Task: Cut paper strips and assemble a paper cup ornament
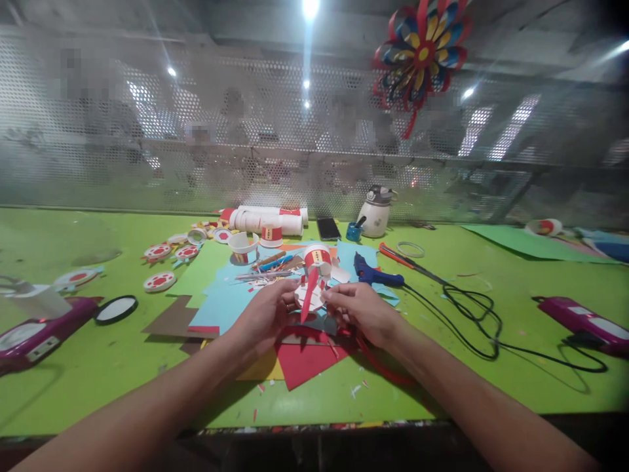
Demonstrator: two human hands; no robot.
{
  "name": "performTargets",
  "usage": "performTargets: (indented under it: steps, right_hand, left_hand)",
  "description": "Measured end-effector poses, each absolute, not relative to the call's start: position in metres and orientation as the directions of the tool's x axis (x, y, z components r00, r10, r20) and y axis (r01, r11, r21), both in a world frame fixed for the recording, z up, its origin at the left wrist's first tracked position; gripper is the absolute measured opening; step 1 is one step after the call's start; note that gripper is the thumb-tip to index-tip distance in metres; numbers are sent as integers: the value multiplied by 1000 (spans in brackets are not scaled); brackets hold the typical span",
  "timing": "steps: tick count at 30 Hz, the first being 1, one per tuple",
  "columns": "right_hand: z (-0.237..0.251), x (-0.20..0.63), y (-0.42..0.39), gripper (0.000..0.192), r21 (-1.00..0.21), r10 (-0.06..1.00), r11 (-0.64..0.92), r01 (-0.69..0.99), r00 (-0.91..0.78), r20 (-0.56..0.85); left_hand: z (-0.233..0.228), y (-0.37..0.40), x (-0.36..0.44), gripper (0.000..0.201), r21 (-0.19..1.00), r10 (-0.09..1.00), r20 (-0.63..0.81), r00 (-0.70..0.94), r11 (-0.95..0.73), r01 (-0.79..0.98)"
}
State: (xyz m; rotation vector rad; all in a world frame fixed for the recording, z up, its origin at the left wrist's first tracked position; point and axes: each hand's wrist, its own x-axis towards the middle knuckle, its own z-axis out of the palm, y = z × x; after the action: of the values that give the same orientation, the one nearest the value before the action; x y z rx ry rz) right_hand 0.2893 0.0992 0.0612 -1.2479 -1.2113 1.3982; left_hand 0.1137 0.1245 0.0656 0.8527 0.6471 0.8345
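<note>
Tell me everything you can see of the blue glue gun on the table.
The glue gun has a dark blue body that looks like plastic. It appears to lie on its side, its bulkier head to the left, partly over light blue paper on the green table. A black cord leaves its right end. It sits just beyond the right hand, which does not seem to hold it. Its nozzle is too blurred to describe.

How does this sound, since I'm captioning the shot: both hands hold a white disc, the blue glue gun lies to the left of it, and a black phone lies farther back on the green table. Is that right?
Not quite: the blue glue gun lies to the right of the white disc, as the head view shows. The rest of your caption stands.
</note>
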Motion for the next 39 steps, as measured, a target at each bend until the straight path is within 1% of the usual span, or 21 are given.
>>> performTargets:
  steps: [4, 6, 9, 13, 18, 22, 28, 30, 32, 35, 37, 39]
  right_hand:
    - [63, 296, 100, 34, -991, 980, -136, 3, -148, -135]
    - [65, 300, 100, 34, -991, 976, -131, 4, -172, -130]
    - [70, 305, 99, 34, -989, 964, -148, 0, -222, -144]
    - [73, 310, 99, 34, -984, 951, -173, -39, -265, -157]
    - [73, 314, 100, 30, -977, 946, -188, -105, -285, -151]
    - [76, 314, 99, 29, -970, 945, -190, -151, -297, -139]
    - [77, 310, 97, 32, -973, 958, -159, -167, -266, -111]
    - [75, 310, 97, 34, -975, 964, -154, -159, -243, -112]
    - [73, 312, 100, 36, -983, 981, -127, -129, -164, -105]
    - [77, 322, 106, 39, -998, 999, -33, -52, 17, -34]
    - [88, 329, 110, 38, -1000, 995, 19, -9, 97, 18]
    - [107, 330, 114, 34, -995, 991, 73, 72, 111, 81]
  left_hand:
    - [67, 126, 111, 18, 822, 816, -131, 563, 407, -399]
    - [67, 126, 112, 18, 822, 793, -158, 588, 436, -367]
    - [68, 125, 113, 20, 809, 716, -188, 672, 501, -307]
    - [67, 123, 114, 28, 784, 638, -117, 761, 530, -324]
    - [70, 119, 112, 32, 779, 630, -60, 774, 515, -359]
    - [75, 116, 110, 32, 798, 632, -31, 774, 482, -361]
    - [75, 115, 110, 34, 780, 642, 0, 767, 480, -402]
    - [73, 118, 110, 33, 756, 657, 15, 753, 485, -439]
    - [70, 123, 109, 32, 728, 679, 22, 734, 492, -477]
    - [64, 132, 109, 31, 698, 696, 1, 718, 514, -498]
    - [59, 138, 109, 32, 683, 710, -13, 704, 521, -512]
    - [54, 142, 110, 32, 659, 722, -20, 692, 530, -534]
